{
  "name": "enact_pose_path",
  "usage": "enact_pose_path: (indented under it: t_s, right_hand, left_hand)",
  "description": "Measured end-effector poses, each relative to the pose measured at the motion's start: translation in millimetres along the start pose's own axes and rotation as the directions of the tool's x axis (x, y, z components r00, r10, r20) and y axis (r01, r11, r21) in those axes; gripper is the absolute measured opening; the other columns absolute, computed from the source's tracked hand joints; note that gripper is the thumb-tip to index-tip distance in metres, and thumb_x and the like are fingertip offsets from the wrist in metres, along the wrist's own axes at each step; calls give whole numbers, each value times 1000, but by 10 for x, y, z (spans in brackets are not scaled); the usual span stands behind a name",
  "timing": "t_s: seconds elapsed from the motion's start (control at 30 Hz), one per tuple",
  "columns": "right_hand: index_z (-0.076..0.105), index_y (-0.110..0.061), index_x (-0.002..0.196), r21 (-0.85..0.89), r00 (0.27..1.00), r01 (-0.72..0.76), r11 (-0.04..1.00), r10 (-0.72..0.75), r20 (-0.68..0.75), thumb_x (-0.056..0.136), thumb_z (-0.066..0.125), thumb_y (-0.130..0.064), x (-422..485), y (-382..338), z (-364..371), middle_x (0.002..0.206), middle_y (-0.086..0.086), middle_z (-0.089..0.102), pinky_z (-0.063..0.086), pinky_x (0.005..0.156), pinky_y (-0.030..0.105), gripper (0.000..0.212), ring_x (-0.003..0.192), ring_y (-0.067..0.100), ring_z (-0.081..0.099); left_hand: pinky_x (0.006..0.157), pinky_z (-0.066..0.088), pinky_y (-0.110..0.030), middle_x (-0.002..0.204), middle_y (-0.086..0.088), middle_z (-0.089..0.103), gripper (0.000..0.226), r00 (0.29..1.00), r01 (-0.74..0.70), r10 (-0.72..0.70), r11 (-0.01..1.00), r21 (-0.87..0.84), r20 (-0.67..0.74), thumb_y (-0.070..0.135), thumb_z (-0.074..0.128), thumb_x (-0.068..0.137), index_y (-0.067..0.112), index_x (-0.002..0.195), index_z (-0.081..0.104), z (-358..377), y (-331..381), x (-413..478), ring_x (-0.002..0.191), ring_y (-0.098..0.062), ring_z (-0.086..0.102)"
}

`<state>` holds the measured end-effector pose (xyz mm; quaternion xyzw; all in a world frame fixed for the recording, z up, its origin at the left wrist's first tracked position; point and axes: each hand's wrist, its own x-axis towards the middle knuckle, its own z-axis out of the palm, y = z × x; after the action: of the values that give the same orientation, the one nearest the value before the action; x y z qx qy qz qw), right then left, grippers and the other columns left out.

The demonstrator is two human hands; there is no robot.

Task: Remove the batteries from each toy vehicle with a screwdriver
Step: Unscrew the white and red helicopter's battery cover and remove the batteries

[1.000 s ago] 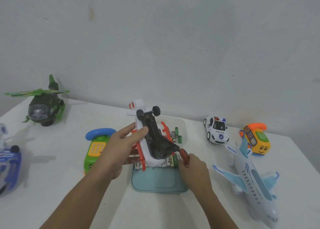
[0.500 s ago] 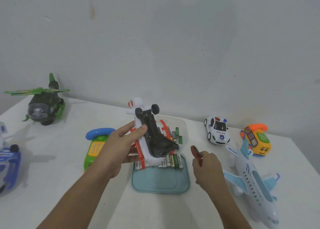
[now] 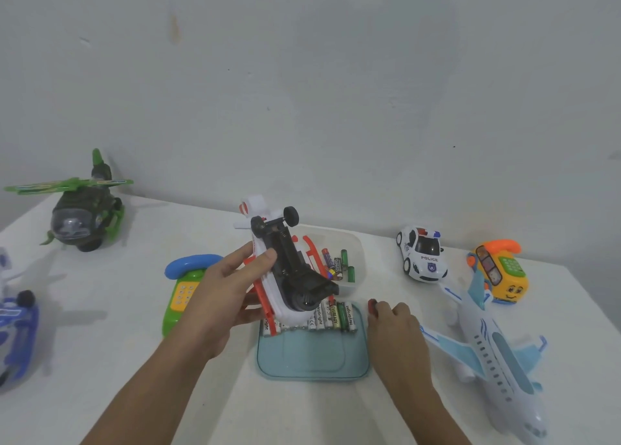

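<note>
My left hand [image 3: 223, 288] grips a white and red toy helicopter [image 3: 289, 270], turned belly up with its black underside and wheels facing me, above the blue lid [image 3: 312, 357]. A row of several batteries [image 3: 332, 317] lies along the lid's far edge. My right hand [image 3: 395, 327] rests low at the table just right of the lid, its fingers curled round the red-handled screwdriver [image 3: 372, 307]; only the handle's end shows. More batteries [image 3: 341, 265] lie in the clear plastic box [image 3: 356, 253] behind the helicopter.
Other toys ring the white table: a green helicopter [image 3: 84, 216] far left, a blue vehicle [image 3: 15, 327] at the left edge, a green phone [image 3: 183, 288], a police car [image 3: 421, 254], an orange-yellow phone car [image 3: 500, 271], and a light-blue airliner [image 3: 494, 350] at right.
My right hand has drawn the screwdriver away from the helicopter's underside, moved right and lowered it to the table beside the lid. My left hand still holds the helicopter in place.
</note>
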<state>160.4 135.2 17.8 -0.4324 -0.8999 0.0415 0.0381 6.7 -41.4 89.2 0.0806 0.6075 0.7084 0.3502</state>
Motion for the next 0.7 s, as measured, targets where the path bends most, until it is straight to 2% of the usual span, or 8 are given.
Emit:
enact_pose_path:
  t_s: [0.1,0.23,0.33,0.43,0.53,0.63,0.7]
  right_hand:
    - [56,-17,113,31,993,84,996,-81,-88,101,40,-23,178,-12,-132,112,2,51,33,74,22,21,92,17,45]
    - [61,-12,117,260,971,222,940,-189,-143,100,46,-13,582,-214,-491,109,4,56,43,83,23,23,91,14,53]
    - [65,-9,115,281,961,254,925,-274,31,96,51,-11,869,-420,-566,113,6,64,47,90,28,23,101,18,59]
    - [68,-2,100,195,942,208,959,-250,225,88,64,-16,1013,-592,-434,101,9,67,53,81,31,18,93,21,65]
    - [64,-2,86,166,947,171,971,-209,245,84,70,-18,1059,-693,-342,82,10,65,49,68,26,17,73,19,62]
    - [52,-9,77,158,947,141,977,-180,267,82,73,-22,1040,-731,-323,66,1,51,40,56,19,25,59,12,50]
    - [51,-9,73,163,950,132,978,-172,261,85,70,-20,1028,-722,-309,64,0,48,42,58,20,26,58,12,48]
  left_hand:
    - [62,54,-30,91,2,78,34,1000,4,-4,1000,-4,6,32,65,90,28,124,65,0,-2,-8,64,-15,71]
    - [56,55,-27,92,1,78,30,1000,10,-10,1000,5,29,31,65,90,29,120,67,7,2,-42,64,-16,71]
    - [55,56,-27,90,1,78,23,999,4,-5,1000,8,37,30,65,90,31,113,69,11,8,-80,65,-16,72]
    - [58,57,-29,88,1,78,16,999,-4,4,1000,3,37,29,65,90,33,105,69,23,1,-106,65,-17,72]
    - [65,55,-33,88,1,78,16,999,-10,9,1000,5,35,29,66,89,36,103,68,26,5,-120,65,-16,72]
    - [64,55,-32,87,0,78,13,999,-14,14,1000,-6,31,28,66,88,36,99,68,24,5,-141,65,-16,72]
    - [60,55,-31,85,0,78,13,999,-16,16,1000,-6,29,28,67,88,37,98,68,32,7,-155,64,-15,72]
